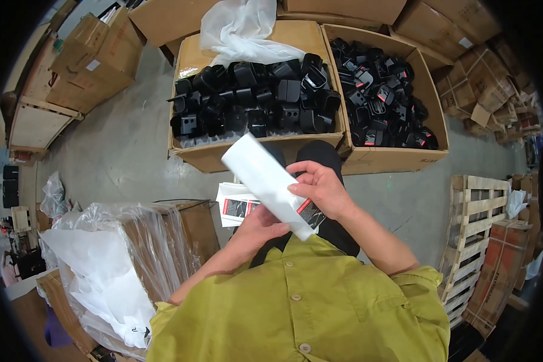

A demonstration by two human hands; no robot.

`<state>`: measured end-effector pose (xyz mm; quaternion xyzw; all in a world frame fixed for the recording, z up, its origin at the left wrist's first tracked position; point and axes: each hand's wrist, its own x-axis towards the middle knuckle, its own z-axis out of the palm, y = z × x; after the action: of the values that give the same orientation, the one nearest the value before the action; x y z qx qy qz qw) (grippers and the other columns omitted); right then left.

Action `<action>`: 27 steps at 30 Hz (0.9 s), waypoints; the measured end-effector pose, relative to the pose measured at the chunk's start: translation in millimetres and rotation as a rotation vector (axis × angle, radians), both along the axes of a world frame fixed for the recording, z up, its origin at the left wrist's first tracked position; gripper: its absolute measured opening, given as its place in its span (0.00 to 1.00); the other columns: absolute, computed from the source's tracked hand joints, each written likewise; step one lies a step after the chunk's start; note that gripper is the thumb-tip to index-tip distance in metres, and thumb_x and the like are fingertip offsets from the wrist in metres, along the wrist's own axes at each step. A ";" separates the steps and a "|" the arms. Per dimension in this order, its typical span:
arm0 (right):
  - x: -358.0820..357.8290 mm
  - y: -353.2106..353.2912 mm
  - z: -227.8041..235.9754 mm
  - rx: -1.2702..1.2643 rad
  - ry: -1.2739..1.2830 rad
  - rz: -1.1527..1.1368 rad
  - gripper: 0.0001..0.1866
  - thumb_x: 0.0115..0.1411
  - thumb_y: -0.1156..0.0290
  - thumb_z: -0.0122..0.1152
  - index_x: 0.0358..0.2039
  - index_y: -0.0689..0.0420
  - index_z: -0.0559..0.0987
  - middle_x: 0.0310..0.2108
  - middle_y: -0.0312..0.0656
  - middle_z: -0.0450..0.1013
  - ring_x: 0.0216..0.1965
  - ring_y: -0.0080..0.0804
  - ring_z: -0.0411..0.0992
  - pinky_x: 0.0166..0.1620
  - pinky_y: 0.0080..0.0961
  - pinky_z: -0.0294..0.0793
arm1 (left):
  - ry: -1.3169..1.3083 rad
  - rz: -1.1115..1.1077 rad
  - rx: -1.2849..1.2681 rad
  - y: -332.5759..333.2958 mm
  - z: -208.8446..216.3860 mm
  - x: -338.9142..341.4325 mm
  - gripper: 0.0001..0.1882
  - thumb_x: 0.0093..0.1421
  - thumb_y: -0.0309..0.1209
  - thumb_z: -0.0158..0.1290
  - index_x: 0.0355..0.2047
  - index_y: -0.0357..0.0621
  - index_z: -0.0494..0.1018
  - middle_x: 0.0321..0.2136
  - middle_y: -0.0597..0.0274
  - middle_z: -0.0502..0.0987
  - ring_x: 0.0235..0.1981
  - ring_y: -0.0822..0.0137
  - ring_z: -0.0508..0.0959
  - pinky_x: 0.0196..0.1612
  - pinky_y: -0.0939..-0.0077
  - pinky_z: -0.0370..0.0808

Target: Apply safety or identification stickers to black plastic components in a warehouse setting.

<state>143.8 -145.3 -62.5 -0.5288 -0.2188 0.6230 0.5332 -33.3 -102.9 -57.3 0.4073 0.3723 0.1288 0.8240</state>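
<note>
A white label sheet point(265, 175) is curled over in front of my lap, with a black-and-red label showing near its lower right end. My right hand point(323, 192) pinches the sheet's right edge between thumb and bent fingers. Lower on the left side, my left hand point(256, 230) grips the same sheet, its fingertips partly hidden beneath. Beside my left thigh, more white sheets with black-and-red labels point(234, 207) show in a small stack. Just beyond stands an open carton point(259, 146) holding several black plastic parts point(244, 96) in rows.
To its right, a second carton point(398, 159) holds black parts loosely heaped, several bearing red labels. Clear plastic film point(238, 27) lies over the far carton edge. A plastic-wrapped box point(157, 247) stands at my left; a wooden pallet point(473, 241) leans at the right.
</note>
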 end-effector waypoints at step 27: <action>28.7 -44.7 14.0 0.056 -0.352 -0.270 0.06 0.53 0.72 0.50 0.26 0.61 0.73 0.20 0.33 0.68 0.21 0.16 0.64 0.26 0.13 0.63 | 0.316 0.384 0.370 14.4 66.2 -75.3 0.10 0.54 0.28 0.49 0.36 0.38 0.69 0.27 0.64 0.74 0.26 0.74 0.73 0.25 0.82 0.70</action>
<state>172.6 -190.0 -48.6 -0.6387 -0.2531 0.4379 0.5799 -108.6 -88.5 8.9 0.4878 0.5360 0.2827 0.6284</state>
